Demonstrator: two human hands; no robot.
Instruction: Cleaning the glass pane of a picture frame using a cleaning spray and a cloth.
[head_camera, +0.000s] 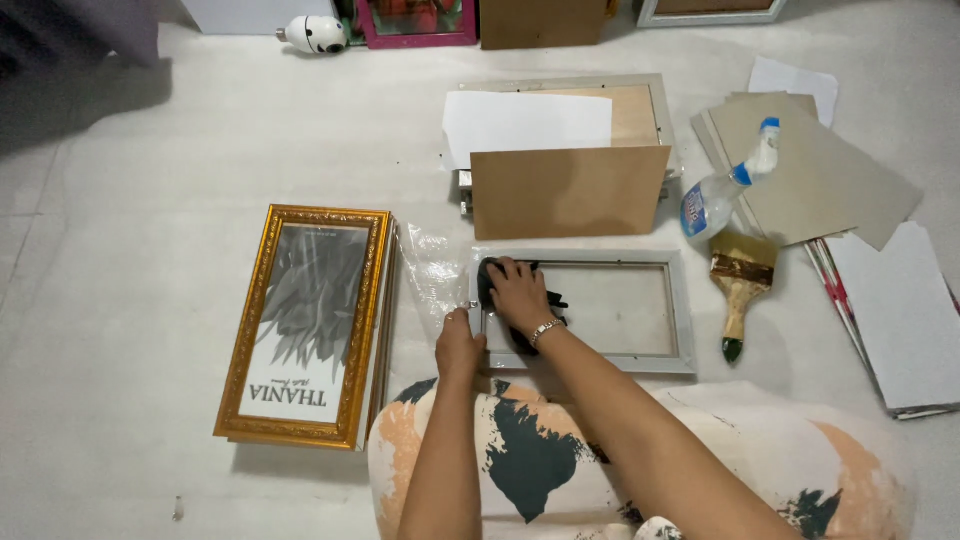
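A silver-grey picture frame (684, 310) lies flat on the white floor in front of me, its glass pane facing up. My right hand (518, 290) presses a black cloth (522, 335) onto the glass near the frame's left end. My left hand (458, 348) rests on the frame's lower left corner, its fingers curled against the edge.
A gold ornate frame (258, 320) with a grey leaf print lies at the left on a stack. Brown boards (570, 190) and white paper (525, 122) sit behind. A spray bottle (718, 195), a paintbrush (741, 280) and grey cardboard sheets (830, 170) lie at the right.
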